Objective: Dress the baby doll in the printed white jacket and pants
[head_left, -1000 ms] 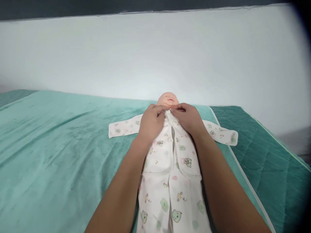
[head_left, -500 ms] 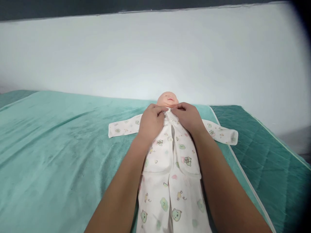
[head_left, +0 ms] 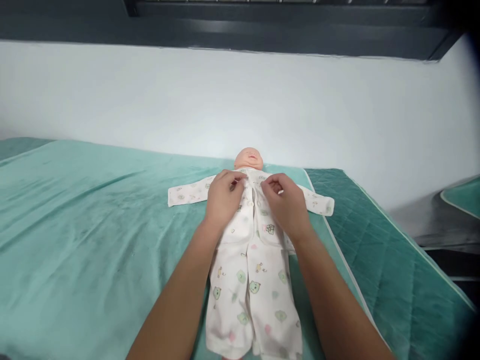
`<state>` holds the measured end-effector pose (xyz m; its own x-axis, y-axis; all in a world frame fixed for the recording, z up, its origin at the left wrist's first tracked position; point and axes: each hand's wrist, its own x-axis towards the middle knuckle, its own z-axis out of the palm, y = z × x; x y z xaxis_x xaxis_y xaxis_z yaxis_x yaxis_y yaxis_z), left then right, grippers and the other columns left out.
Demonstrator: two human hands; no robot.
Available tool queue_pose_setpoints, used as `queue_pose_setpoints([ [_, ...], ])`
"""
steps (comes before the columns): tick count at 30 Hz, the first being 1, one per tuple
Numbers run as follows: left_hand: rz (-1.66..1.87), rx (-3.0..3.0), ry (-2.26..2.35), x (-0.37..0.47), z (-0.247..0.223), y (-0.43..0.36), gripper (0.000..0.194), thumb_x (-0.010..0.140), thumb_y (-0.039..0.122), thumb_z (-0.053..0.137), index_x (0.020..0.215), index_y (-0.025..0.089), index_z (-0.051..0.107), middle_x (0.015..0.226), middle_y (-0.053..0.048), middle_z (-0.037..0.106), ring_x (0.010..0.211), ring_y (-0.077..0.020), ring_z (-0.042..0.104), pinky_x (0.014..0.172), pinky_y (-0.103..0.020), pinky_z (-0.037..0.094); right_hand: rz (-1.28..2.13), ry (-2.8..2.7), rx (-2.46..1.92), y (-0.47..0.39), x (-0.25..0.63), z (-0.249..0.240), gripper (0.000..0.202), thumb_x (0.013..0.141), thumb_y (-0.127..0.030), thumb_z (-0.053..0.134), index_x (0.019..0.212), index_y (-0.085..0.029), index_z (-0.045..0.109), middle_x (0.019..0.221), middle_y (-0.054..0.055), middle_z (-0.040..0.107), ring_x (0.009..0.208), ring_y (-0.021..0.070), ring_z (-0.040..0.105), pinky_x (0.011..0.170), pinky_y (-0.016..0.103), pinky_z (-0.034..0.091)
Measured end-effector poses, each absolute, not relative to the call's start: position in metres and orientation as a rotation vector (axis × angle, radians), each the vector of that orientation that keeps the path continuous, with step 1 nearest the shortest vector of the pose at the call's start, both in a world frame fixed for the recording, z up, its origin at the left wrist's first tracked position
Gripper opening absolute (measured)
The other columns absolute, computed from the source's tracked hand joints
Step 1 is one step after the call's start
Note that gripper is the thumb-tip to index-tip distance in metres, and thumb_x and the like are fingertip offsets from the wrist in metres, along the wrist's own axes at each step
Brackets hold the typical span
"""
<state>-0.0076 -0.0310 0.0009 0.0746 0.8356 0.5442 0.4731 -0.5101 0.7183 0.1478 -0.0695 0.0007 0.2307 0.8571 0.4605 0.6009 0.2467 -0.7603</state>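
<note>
A baby doll (head_left: 249, 158) lies on its back, dressed in a white printed top (head_left: 240, 227) with long sleeves spread to both sides and matching trousers (head_left: 253, 295). My left hand (head_left: 227, 195) is over the left side of the chest, its thumb and fingertips curled near each other. Over the right side of the chest is my right hand (head_left: 284, 197), thumb and forefinger together. Whether cloth is between the fingers of either hand is too small to tell. The top's front edges meet near the collar and part slightly lower down.
Under the doll is a light green cloth (head_left: 93, 225), with a darker green quilted cover (head_left: 393, 265) to the right. A white wall (head_left: 150, 100) stands behind, below a dark frame (head_left: 262, 27).
Both hands have left the collar and moved down to the chest, farther apart. The view has pulled back, showing more of the trousers and the dark frame above.
</note>
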Motion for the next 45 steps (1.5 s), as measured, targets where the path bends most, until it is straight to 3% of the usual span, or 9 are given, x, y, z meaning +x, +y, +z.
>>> queue_pose_setpoints([
  [3,1.485,1.987,1.191,-0.011,-0.003,-0.049,0.02,0.089,0.02,0.053,0.098,0.022,0.071,0.093,-0.001,0.067,0.08,-0.0129,0.059,0.074,-0.026,0.046,0.271,-1.606,-1.534,-0.096,0.143,-0.001,0.017,0.088,-0.038,0.058,0.081,-0.023,0.054,0.068,-0.004,0.052,0.063,0.0137,0.047,0.061,0.028,0.035],
  [8,1.251,2.061,1.093,-0.016,0.003,-0.057,0.016,0.088,0.021,0.056,0.092,0.022,0.071,0.082,0.001,0.064,0.073,-0.0125,0.054,0.069,-0.026,0.043,0.252,-1.792,-1.601,-0.11,0.143,0.001,0.024,0.08,-0.039,0.069,0.088,-0.023,0.053,0.086,-0.001,0.056,0.077,0.0166,0.052,0.063,0.028,0.036],
  [16,0.881,2.024,0.991,-0.031,0.014,-0.053,0.013,0.083,0.034,0.067,0.08,0.022,0.069,0.093,-0.001,0.063,0.077,-0.0131,0.053,0.068,-0.027,0.043,0.135,-1.818,-1.579,-0.108,0.142,-0.003,0.008,0.087,-0.028,0.057,0.084,-0.022,0.054,0.078,-0.001,0.055,0.073,0.0162,0.049,0.064,0.029,0.035],
  [20,0.874,1.999,0.961,-0.034,0.012,-0.052,0.012,0.083,0.033,0.066,0.08,0.022,0.068,0.093,-0.001,0.063,0.079,-0.0131,0.053,0.071,-0.027,0.043,0.343,-1.749,-1.498,-0.11,0.146,0.003,0.009,0.088,-0.027,0.056,0.082,-0.022,0.061,0.075,-0.002,0.059,0.071,0.0146,0.052,0.066,0.028,0.038],
  [25,0.918,1.899,0.966,-0.029,0.016,-0.061,0.016,0.083,0.035,0.066,0.08,0.02,0.066,0.077,0.001,0.061,0.068,-0.0115,0.049,0.059,-0.025,0.038,0.626,-1.519,-1.514,-0.113,0.147,0.01,0.014,0.086,-0.034,0.061,0.082,-0.023,0.068,0.071,-0.003,0.062,0.064,0.0127,0.053,0.061,0.026,0.039],
  [33,0.883,1.613,0.857,-0.024,0.019,-0.067,0.018,0.083,0.036,0.066,0.083,0.019,0.063,0.066,0.001,0.056,0.057,-0.0093,0.048,0.049,-0.021,0.034,0.855,-1.265,-1.358,-0.111,0.143,0.004,0.022,0.081,-0.041,0.067,0.087,-0.021,0.072,0.08,0.002,0.069,0.073,0.0157,0.059,0.065,0.027,0.044],
  [39,0.876,1.564,0.823,-0.027,0.018,-0.064,0.018,0.082,0.035,0.067,0.083,0.017,0.065,0.07,-0.001,0.061,0.063,-0.01,0.055,0.059,-0.023,0.045,0.936,-1.191,-1.31,-0.109,0.146,0.001,0.022,0.08,-0.043,0.071,0.089,-0.023,0.073,0.082,0.001,0.069,0.074,0.0148,0.059,0.065,0.026,0.044],
  [45,0.851,1.555,0.79,-0.029,0.017,-0.063,0.016,0.084,0.033,0.066,0.088,0.017,0.064,0.073,-0.001,0.062,0.067,-0.0108,0.058,0.063,-0.024,0.048,0.96,-1.305,-1.357,-0.111,0.15,0.005,0.024,0.08,-0.043,0.071,0.091,-0.021,0.073,0.077,0.0,0.065,0.068,0.0125,0.054,0.059,0.024,0.04],
])
